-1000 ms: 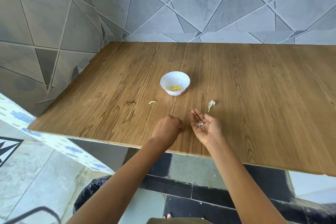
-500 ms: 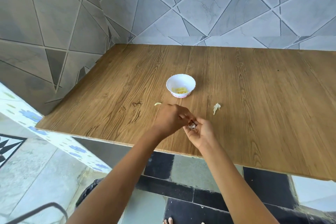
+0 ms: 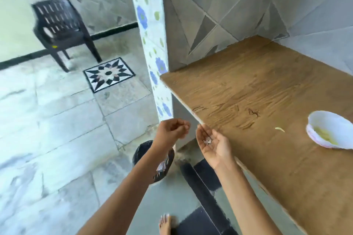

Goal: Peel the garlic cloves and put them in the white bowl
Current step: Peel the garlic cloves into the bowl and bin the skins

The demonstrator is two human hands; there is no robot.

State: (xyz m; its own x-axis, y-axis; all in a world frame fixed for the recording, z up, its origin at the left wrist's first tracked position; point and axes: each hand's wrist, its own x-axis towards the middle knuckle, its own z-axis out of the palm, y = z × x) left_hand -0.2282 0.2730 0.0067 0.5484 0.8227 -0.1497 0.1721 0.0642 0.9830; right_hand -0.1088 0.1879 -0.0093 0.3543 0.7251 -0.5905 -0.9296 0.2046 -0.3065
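2 hands hung off the edge of the wooden table (image 3: 267, 91), above a black bin (image 3: 142, 153) on the floor. The right hand (image 3: 214, 145) lay palm up, fingers relaxed, cupping a few papery garlic skins (image 3: 207, 141). The left hand (image 3: 172, 129) had its fingertips bunched just beside it; whether they pinched a scrap could not be told. The white bowl (image 3: 328, 120) sat well apart on the table, peeled cloves (image 3: 324, 136) inside, 1 pale sliver (image 3: 279, 129) near it. The step looked like discarding peel. Next, the palm needed tipping over the bin.
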